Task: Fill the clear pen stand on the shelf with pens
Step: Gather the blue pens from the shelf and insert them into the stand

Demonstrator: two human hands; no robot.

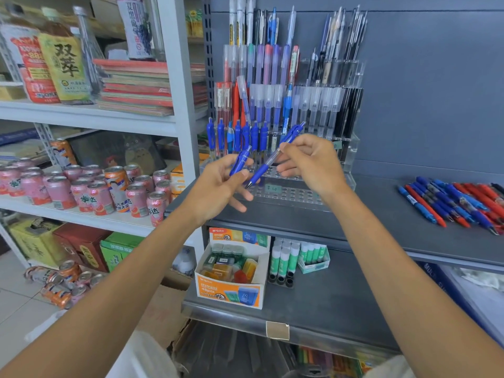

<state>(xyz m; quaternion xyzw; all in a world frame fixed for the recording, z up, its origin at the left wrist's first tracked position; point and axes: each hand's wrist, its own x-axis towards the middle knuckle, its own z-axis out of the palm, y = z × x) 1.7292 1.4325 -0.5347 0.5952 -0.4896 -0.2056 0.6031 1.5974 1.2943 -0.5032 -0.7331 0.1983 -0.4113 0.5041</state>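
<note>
The clear tiered pen stand [289, 193] stands on the grey shelf, its upper rows packed with pens and its front rows showing bare holes. My left hand [218, 186] pinches a blue click pen [241, 159] in front of the stand's left side. My right hand [313, 165] pinches a second blue pen [268, 162], held at a slant with its tip down and to the left, over the front rows. A loose pile of blue and red pens [458, 203] lies on the shelf to the right.
Grey shelf [381, 227] carries the stand. Below it sit an orange box of erasers [231, 276] and glue sticks [289, 257]. To the left, a white rack holds pink drink cans [90, 189], notebooks and bottles.
</note>
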